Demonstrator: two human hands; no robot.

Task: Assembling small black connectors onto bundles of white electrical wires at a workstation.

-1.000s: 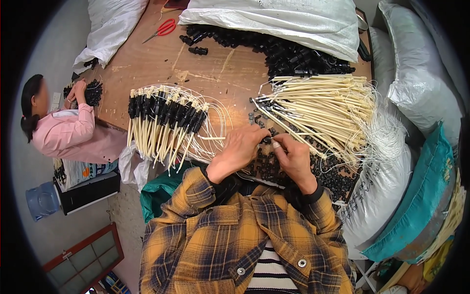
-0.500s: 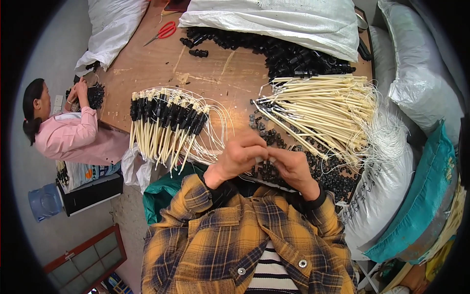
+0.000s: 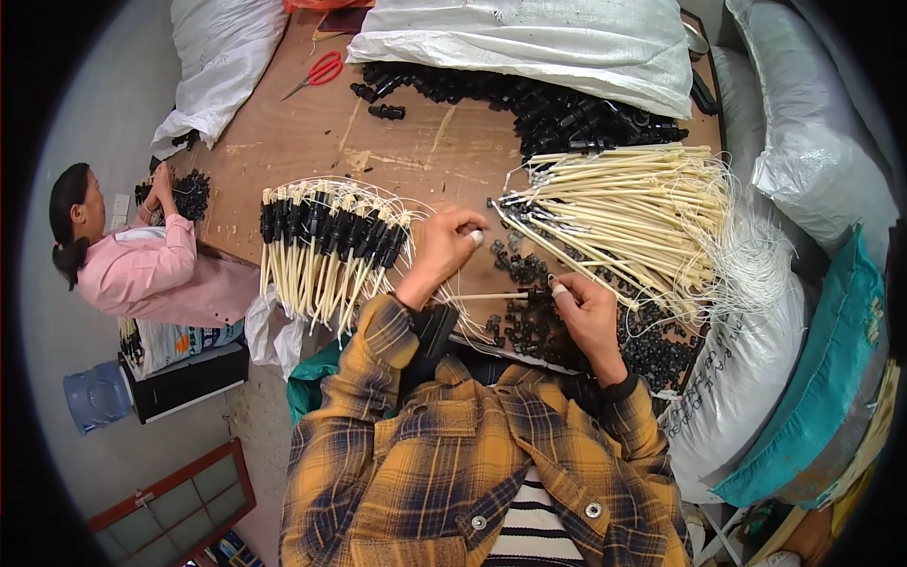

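Right hand, right of centre: fingers pinch the black-ended cream tube at frame centre, presumably steadying it. Left hand, centre: fingers curled; grasp cannot be determined. Tube bundle, upper right: fanned, probably for easy pickup.

Brown wooden table, plain grey wall, grey floor, red-framed paned panel, perhaps a door.

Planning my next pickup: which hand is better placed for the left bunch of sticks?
Probably the left hand: nearer that bunch, seemingly empty; the right hand appears to hold another stick.
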